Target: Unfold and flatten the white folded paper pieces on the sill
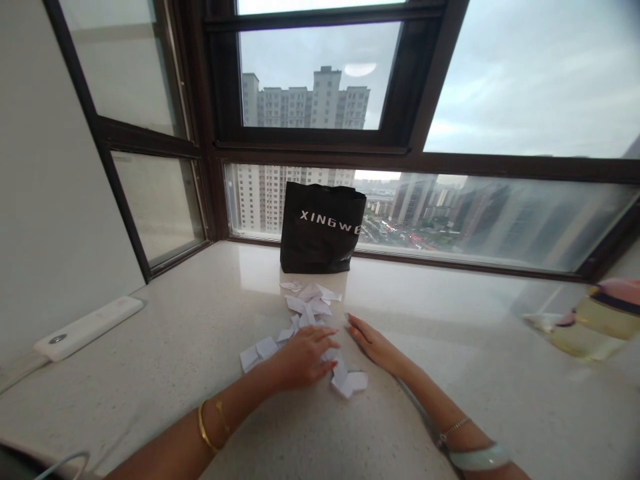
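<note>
Torn or folded white paper pieces (310, 307) lie in a loose heap on the pale speckled countertop (200, 413). My left hand (305, 357) reaches over the near part of the heap, its fingers somewhat bent and apart. Some pieces are hidden beneath it, and I see none gripped. More paper pieces (260, 352) stick out left of that hand, and a few (349, 381) lie to its right. Just right of the heap, my right hand (373, 343) rests low on the counter with fingers stretched out, holding nothing.
Behind the heap a black bag (323, 230) with white lettering stands upright against the window (500, 220). A white power strip (90, 327) lies at the left. At the far right is a blurred yellowish container (595, 323) with a pink top.
</note>
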`<act>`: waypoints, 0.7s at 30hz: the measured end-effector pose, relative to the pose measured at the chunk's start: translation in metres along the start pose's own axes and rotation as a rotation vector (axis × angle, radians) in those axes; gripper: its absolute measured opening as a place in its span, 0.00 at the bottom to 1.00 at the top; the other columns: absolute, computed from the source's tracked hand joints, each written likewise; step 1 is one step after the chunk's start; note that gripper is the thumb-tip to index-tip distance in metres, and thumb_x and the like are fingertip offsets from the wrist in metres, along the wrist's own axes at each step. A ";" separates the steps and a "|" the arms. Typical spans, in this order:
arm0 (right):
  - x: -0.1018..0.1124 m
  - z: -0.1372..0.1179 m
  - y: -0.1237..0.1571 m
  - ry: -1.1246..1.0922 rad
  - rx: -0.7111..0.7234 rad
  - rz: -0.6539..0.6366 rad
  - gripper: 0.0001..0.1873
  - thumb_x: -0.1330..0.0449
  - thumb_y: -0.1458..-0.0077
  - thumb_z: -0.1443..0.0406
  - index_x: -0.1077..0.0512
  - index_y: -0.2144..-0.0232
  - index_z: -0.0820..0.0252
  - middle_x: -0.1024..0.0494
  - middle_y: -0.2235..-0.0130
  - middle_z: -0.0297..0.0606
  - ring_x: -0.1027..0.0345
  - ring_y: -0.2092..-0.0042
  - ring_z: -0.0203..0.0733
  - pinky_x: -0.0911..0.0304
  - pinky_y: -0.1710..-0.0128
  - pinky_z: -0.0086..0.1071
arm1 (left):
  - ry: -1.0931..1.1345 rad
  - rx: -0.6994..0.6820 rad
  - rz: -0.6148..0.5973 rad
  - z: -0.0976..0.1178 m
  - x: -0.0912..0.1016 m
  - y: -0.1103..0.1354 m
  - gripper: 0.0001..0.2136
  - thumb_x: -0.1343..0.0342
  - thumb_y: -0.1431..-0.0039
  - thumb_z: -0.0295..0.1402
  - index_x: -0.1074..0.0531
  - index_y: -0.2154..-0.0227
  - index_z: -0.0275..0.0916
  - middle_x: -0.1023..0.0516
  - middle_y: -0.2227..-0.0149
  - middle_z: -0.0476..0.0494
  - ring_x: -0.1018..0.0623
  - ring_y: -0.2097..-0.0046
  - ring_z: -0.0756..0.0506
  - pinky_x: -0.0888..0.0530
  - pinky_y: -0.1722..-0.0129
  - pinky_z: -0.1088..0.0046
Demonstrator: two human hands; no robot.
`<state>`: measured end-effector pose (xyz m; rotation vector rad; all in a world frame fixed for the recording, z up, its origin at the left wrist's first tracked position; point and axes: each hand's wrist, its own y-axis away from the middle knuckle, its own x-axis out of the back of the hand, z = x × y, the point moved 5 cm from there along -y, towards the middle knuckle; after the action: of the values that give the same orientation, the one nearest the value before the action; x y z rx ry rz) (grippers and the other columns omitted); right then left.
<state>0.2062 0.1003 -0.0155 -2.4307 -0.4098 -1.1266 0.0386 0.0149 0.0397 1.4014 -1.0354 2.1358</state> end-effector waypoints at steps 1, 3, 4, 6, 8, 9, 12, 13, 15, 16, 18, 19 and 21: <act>-0.001 0.000 -0.001 -0.005 0.009 -0.001 0.31 0.61 0.45 0.49 0.45 0.46 0.62 0.37 0.46 0.47 0.44 0.45 0.43 0.51 0.45 0.44 | 0.001 -0.039 -0.035 0.011 -0.005 -0.002 0.15 0.55 0.44 0.40 0.36 0.55 0.43 0.39 0.44 0.43 0.40 0.44 0.44 0.43 0.46 0.62; -0.002 0.000 -0.003 -0.011 0.021 -0.008 0.32 0.62 0.45 0.50 0.47 0.45 0.64 0.38 0.46 0.48 0.44 0.45 0.43 0.51 0.45 0.43 | 0.004 -0.095 -0.102 0.028 -0.015 -0.005 0.19 0.55 0.45 0.44 0.37 0.52 0.44 0.42 0.43 0.43 0.41 0.43 0.42 0.45 0.46 0.59; -0.002 0.000 -0.003 -0.011 0.024 -0.011 0.32 0.62 0.45 0.50 0.48 0.45 0.65 0.39 0.45 0.48 0.45 0.45 0.42 0.51 0.45 0.42 | 0.002 -0.112 -0.127 0.033 -0.020 -0.006 0.21 0.55 0.46 0.46 0.38 0.52 0.44 0.42 0.43 0.42 0.42 0.43 0.41 0.45 0.46 0.57; -0.003 0.000 -0.005 -0.005 0.024 -0.012 0.33 0.62 0.45 0.50 0.48 0.45 0.65 0.40 0.45 0.49 0.46 0.44 0.43 0.51 0.45 0.42 | -0.009 -0.131 -0.158 0.037 -0.027 -0.006 0.23 0.56 0.47 0.48 0.40 0.50 0.45 0.42 0.43 0.42 0.42 0.43 0.39 0.47 0.46 0.54; -0.003 0.000 -0.006 0.002 0.018 -0.008 0.33 0.62 0.45 0.49 0.48 0.44 0.64 0.40 0.45 0.49 0.46 0.45 0.44 0.51 0.45 0.42 | -0.024 -0.125 -0.165 0.035 -0.032 -0.005 0.22 0.57 0.46 0.48 0.40 0.50 0.45 0.42 0.43 0.43 0.42 0.43 0.40 0.49 0.46 0.54; -0.003 0.001 -0.006 0.003 0.011 -0.004 0.33 0.62 0.45 0.49 0.48 0.44 0.64 0.39 0.46 0.49 0.45 0.45 0.44 0.51 0.45 0.43 | -0.028 -0.114 -0.166 0.033 -0.033 -0.005 0.21 0.57 0.45 0.47 0.40 0.50 0.45 0.42 0.43 0.43 0.42 0.43 0.40 0.49 0.46 0.54; -0.003 0.001 -0.007 -0.004 0.000 -0.002 0.33 0.63 0.45 0.49 0.48 0.44 0.65 0.38 0.46 0.50 0.45 0.45 0.45 0.51 0.45 0.44 | -0.023 -0.078 -0.161 0.026 -0.035 -0.003 0.19 0.58 0.44 0.44 0.40 0.50 0.46 0.40 0.44 0.44 0.40 0.44 0.41 0.48 0.46 0.56; -0.003 0.001 -0.007 -0.006 -0.002 -0.003 0.33 0.62 0.45 0.49 0.48 0.44 0.65 0.39 0.46 0.50 0.46 0.45 0.45 0.51 0.45 0.44 | -0.021 -0.071 -0.157 0.025 -0.035 -0.002 0.19 0.57 0.43 0.43 0.40 0.50 0.46 0.40 0.44 0.44 0.40 0.44 0.42 0.48 0.46 0.56; -0.003 0.002 -0.007 -0.002 -0.007 -0.007 0.34 0.62 0.46 0.48 0.48 0.45 0.64 0.39 0.45 0.50 0.47 0.44 0.45 0.53 0.45 0.45 | -0.019 -0.063 -0.144 0.024 -0.034 -0.002 0.18 0.57 0.44 0.41 0.40 0.51 0.45 0.40 0.44 0.44 0.40 0.44 0.42 0.48 0.46 0.55; -0.004 0.002 -0.007 0.002 -0.009 -0.011 0.34 0.62 0.46 0.47 0.47 0.45 0.64 0.40 0.45 0.49 0.48 0.44 0.46 0.54 0.44 0.45 | -0.020 -0.062 -0.138 0.023 -0.033 -0.003 0.18 0.56 0.44 0.40 0.39 0.51 0.45 0.40 0.44 0.45 0.40 0.44 0.42 0.49 0.46 0.55; -0.004 0.003 -0.007 0.010 -0.014 -0.019 0.36 0.63 0.47 0.46 0.47 0.45 0.65 0.41 0.44 0.50 0.49 0.43 0.46 0.55 0.44 0.45 | -0.026 -0.066 -0.124 0.024 -0.032 -0.003 0.17 0.55 0.45 0.37 0.39 0.51 0.45 0.40 0.44 0.45 0.41 0.43 0.42 0.51 0.45 0.54; -0.005 0.004 -0.007 0.012 -0.016 -0.025 0.38 0.63 0.48 0.45 0.47 0.45 0.66 0.41 0.44 0.51 0.49 0.43 0.47 0.56 0.44 0.45 | -0.029 -0.070 -0.118 0.024 -0.031 -0.004 0.17 0.55 0.45 0.36 0.39 0.51 0.46 0.40 0.44 0.46 0.42 0.43 0.42 0.52 0.45 0.53; -0.006 0.004 -0.008 0.012 -0.021 -0.037 0.39 0.64 0.48 0.44 0.46 0.45 0.68 0.41 0.45 0.52 0.49 0.43 0.47 0.56 0.43 0.45 | -0.035 -0.076 -0.105 0.024 -0.029 -0.005 0.18 0.55 0.46 0.33 0.39 0.51 0.46 0.40 0.44 0.46 0.43 0.43 0.43 0.54 0.44 0.53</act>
<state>0.2020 0.1086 -0.0203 -2.4423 -0.4431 -1.1665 0.0695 0.0022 0.0209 1.4300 -1.0216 1.9833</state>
